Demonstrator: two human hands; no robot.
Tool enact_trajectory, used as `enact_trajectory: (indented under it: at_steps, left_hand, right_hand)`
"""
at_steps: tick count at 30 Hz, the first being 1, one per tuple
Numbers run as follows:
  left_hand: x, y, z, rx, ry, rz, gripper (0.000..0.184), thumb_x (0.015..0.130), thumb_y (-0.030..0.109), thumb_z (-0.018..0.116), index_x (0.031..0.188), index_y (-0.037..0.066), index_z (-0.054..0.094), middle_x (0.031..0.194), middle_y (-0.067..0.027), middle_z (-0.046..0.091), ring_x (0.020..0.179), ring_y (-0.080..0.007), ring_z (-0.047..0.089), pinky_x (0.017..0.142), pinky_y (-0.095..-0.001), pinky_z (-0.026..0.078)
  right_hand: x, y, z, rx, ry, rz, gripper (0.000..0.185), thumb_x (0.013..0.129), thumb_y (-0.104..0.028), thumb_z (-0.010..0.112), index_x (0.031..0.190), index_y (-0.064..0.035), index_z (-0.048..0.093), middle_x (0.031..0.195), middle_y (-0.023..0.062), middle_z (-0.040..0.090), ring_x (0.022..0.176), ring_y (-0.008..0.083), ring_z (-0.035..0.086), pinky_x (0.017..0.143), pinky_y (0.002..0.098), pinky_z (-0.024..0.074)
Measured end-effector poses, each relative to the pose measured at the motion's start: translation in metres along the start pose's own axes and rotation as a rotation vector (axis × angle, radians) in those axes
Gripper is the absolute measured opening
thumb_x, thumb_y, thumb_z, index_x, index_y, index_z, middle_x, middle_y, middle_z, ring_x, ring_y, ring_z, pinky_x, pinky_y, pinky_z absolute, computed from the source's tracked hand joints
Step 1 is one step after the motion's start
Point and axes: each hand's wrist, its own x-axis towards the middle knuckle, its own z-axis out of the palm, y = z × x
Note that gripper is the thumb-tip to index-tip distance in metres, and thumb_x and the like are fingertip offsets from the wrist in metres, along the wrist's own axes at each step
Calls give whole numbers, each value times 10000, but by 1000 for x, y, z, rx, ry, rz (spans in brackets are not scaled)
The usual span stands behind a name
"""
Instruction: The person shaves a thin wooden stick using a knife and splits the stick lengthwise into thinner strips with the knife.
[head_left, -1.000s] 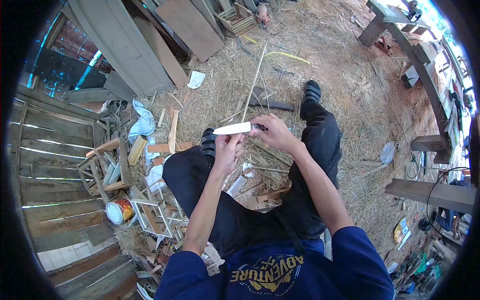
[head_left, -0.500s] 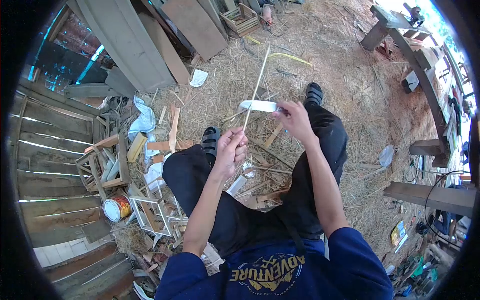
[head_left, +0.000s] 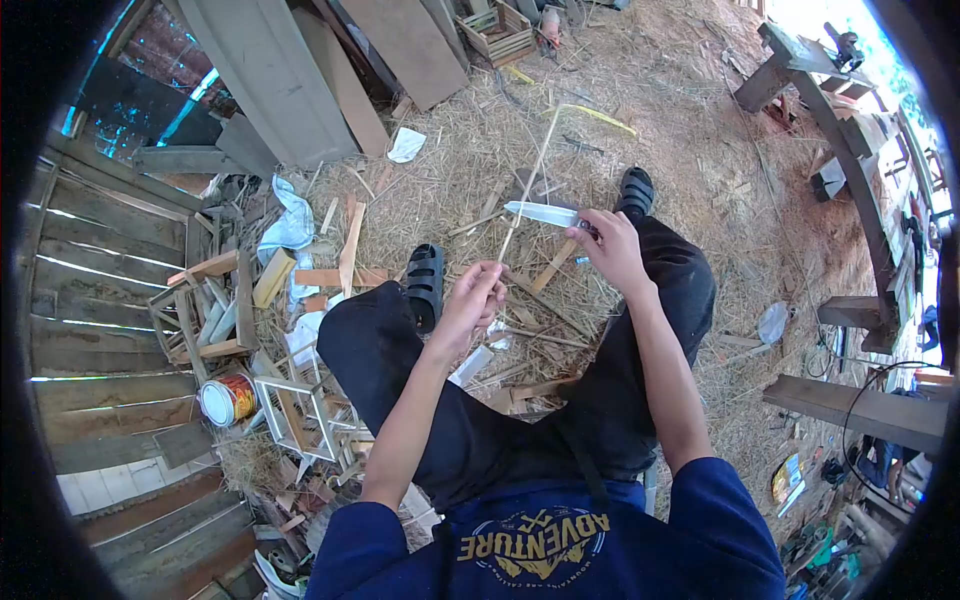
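Observation:
A long thin pale stick [head_left: 537, 170] slants up and away from my left hand [head_left: 474, 303], whose fingers are closed round its near end. My right hand [head_left: 612, 247] grips the dark handle of a knife [head_left: 543, 213]. The broad pale blade points left and crosses the stick a little beyond my left hand. Whether the edge bites into the wood is too small to tell.
Wooden boards [head_left: 270, 80] lean at the upper left. A wooden crate [head_left: 210, 310], a paint can [head_left: 228, 400] and a small white frame [head_left: 297, 418] stand on the left. Straw and wood scraps cover the ground. A long wooden bench [head_left: 850, 150] is at the right.
The knife has moved away from my left hand, outward along the stick. My left hand has turned and now holds only the stick's near end. The view has shifted slightly.

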Motion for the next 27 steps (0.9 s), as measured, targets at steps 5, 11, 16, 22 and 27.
enact_trajectory:
  at_steps: [5,11,16,22,27]
  left_hand:
    - [14,5,13,-13,30,163,266,1085,287,493,1212,62,552,792,20,525,475,3,280,426,-188,220]
    - [21,19,28,-108,124,237,252,1087,263,499,1199,51,575,727,49,454,494,-1,300,436,-197,248]
    - [34,16,25,-176,90,283,235,1070,264,546,1168,58,598,698,70,409,510,-1,308,438,-197,252]
    - [35,11,30,-49,67,197,227,1065,291,553,1116,73,589,696,75,394,514,-12,323,440,-192,249]
    - [30,-1,42,53,-49,144,208,1074,255,534,1138,77,619,693,79,397,514,-11,343,438,-193,268]
  right_hand:
    - [7,-8,9,47,-34,-43,365,886,-373,734,1030,-39,712,849,108,690,767,293,638,801,405,474]
    - [11,-16,21,112,-69,-14,387,926,-380,702,1065,-19,691,891,141,684,795,322,630,768,410,477]
    - [16,-25,13,183,-163,105,392,950,-388,683,1082,-19,685,858,169,673,779,324,652,714,403,502]
    - [6,-34,11,216,-212,135,381,922,-417,698,1027,-50,710,782,151,685,745,324,669,693,424,511]
    - [5,-32,10,121,-24,-99,325,876,-362,738,978,-56,701,831,116,692,751,283,657,691,387,471]
